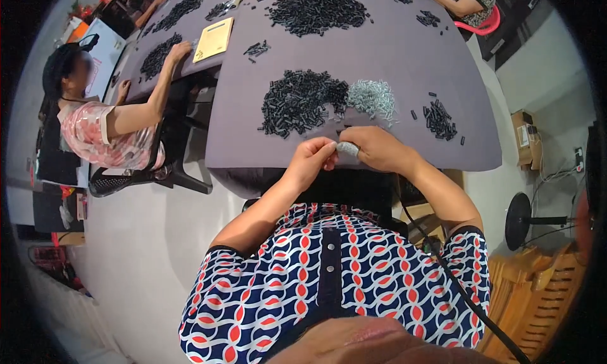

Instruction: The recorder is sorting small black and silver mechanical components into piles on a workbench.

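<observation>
My left hand (312,160) is at the table's near edge, its thumb and fingers pinched together. What sits in that pinch is too small to make out. Close against it, my right hand (381,148) curls round a pale grey, rounded thing (348,149) whose kind I cannot tell. Just beyond my hands lies a large heap of small black cylindrical pieces (292,103). Touching its right side is a smaller heap of clear, whitish small pieces (372,99). Farther right, a small group of black pieces (439,120) is scattered on the cloth.
A grey cloth covers the table (404,48). More black pieces (318,11) are heaped at the far side. At left, a seated person (107,120) reaches to another pile, near a yellow booklet (214,39). Another person (468,0) sits far right. A black fan (518,220) stands at right.
</observation>
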Demonstrator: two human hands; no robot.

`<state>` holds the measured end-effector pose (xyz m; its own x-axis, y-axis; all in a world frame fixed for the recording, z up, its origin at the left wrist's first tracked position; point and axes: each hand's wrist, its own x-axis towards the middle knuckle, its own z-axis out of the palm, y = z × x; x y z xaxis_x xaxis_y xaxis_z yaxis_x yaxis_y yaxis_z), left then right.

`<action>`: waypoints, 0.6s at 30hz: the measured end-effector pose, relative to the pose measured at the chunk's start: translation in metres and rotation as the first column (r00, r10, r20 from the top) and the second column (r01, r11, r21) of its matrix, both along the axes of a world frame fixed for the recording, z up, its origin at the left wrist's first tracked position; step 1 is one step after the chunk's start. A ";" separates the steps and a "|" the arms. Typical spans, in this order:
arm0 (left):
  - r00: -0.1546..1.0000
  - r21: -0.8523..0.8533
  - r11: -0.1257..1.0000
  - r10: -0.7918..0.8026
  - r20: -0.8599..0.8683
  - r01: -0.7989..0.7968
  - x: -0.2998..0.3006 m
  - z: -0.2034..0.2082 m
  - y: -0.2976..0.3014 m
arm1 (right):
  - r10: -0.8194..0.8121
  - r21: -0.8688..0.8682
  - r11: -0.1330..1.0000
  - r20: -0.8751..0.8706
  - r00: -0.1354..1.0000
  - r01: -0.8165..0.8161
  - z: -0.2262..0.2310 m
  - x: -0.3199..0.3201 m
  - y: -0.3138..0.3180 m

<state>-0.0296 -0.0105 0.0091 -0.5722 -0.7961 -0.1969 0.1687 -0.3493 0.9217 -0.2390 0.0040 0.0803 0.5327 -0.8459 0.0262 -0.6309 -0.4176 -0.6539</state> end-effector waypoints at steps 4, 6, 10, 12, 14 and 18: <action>0.979 0.310 0.945 -0.043 -0.197 0.104 0.004 0.003 0.000 | 0.062 -0.017 0.998 0.118 0.991 -0.060 -0.003 -0.002 0.001; 0.988 0.234 0.969 -0.047 -0.144 0.081 0.005 0.001 0.000 | 0.058 -0.023 0.998 0.106 0.993 -0.056 -0.002 -0.001 0.002; 0.998 0.135 0.990 -0.033 -0.059 0.041 0.004 0.008 0.001 | 0.023 -0.036 0.999 0.122 0.992 -0.019 -0.004 -0.002 0.003; 0.997 0.180 0.983 -0.030 -0.076 0.044 0.004 0.011 -0.001 | -0.014 -0.067 0.997 0.136 0.991 0.024 -0.007 0.002 0.007; 0.991 0.209 0.977 -0.015 -0.130 0.042 0.004 0.007 0.000 | -0.049 -0.129 0.989 0.134 0.990 0.067 -0.013 0.004 0.009; 0.972 0.332 0.941 0.136 -0.194 -0.065 0.001 0.002 0.002 | -0.113 -0.127 0.982 0.188 0.976 0.138 -0.018 0.012 0.014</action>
